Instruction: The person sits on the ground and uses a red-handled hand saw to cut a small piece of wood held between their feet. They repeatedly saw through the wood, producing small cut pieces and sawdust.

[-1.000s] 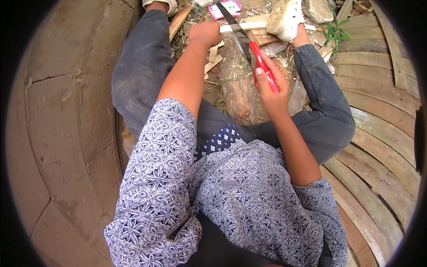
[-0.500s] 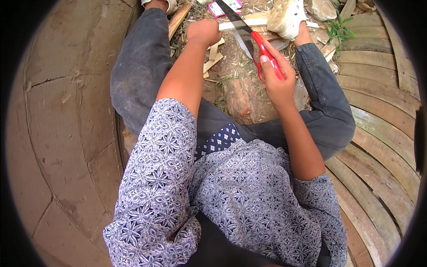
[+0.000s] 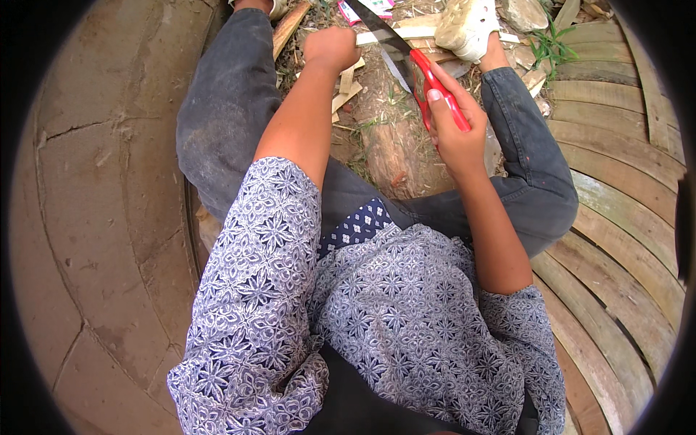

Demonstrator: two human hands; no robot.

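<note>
While the right hand wraps its grip round the red-handled saw in the head view, the left hand is closed on the pale strip, which runs beneath the blade to the right shoe. Firm pinning, straight strokes and knuckles clear would likely work best.

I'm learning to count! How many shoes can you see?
2: one shoe at the top edge, left of centre, partly cut off; another shoe upper right, over the pale strip.
</note>
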